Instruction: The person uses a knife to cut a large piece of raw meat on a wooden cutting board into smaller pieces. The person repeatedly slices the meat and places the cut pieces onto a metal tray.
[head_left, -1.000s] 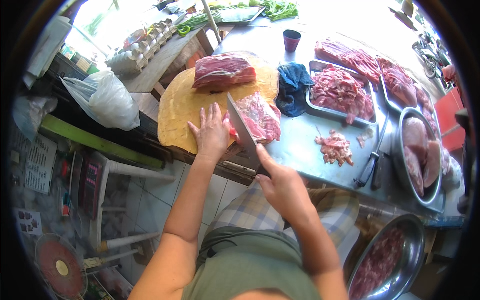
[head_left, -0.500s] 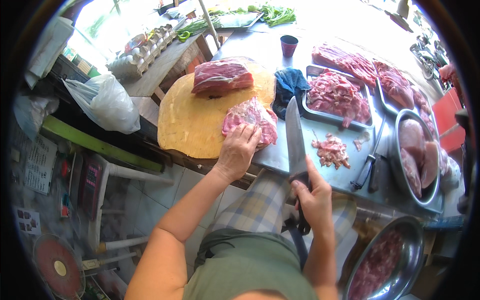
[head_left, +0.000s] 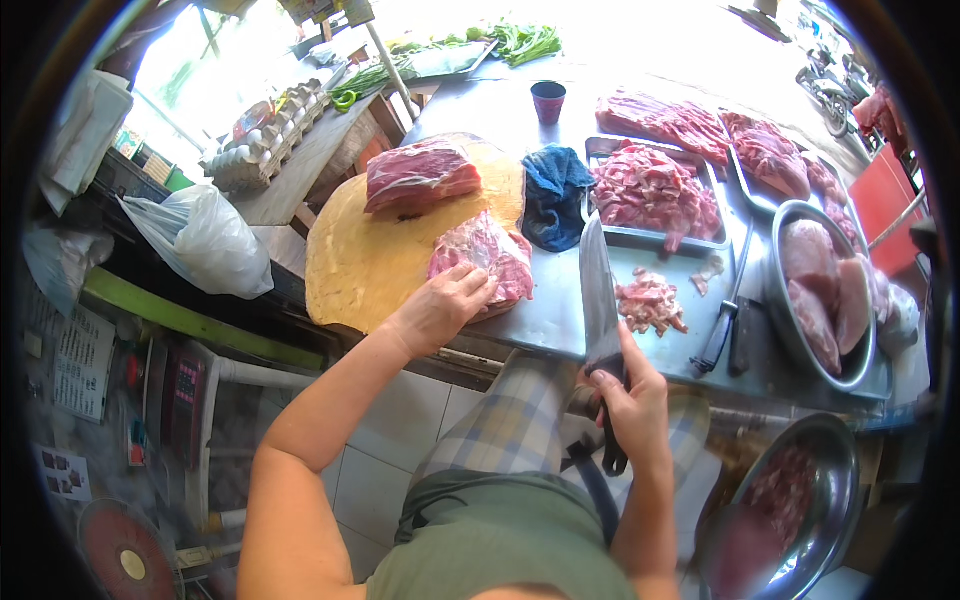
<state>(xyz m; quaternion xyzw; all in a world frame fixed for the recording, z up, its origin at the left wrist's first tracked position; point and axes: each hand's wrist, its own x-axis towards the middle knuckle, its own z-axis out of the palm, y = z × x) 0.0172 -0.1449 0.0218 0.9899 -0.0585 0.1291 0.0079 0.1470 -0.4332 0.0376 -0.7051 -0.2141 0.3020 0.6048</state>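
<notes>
A round wooden board [head_left: 345,255] holds a large red slab of meat [head_left: 420,176] at the back and a paler piece [head_left: 485,250] at the front. My left hand [head_left: 445,300] has its curled fingers gripping the front piece. My right hand [head_left: 630,400] is closed round the black handle of a large knife [head_left: 598,285], whose blade points up, right of the board and clear of the meat. A crumpled blue cloth [head_left: 552,200] lies beside the board, and small trimmings [head_left: 650,300] lie on the steel table [head_left: 550,325] to the right of the blade.
Trays of meat [head_left: 655,195], a bowl of large pale pieces [head_left: 820,290], a sharpening rod [head_left: 725,325] and a cup [head_left: 548,100] share the table. Egg trays [head_left: 265,140], greens [head_left: 525,42] and a white bag [head_left: 215,235] are left and behind; another meat bowl [head_left: 770,495] sits low right.
The knife has left the front piece, moved right and turned upright. My left hand has gone from flat on the board to gripping that piece. The view has shifted slightly.
</notes>
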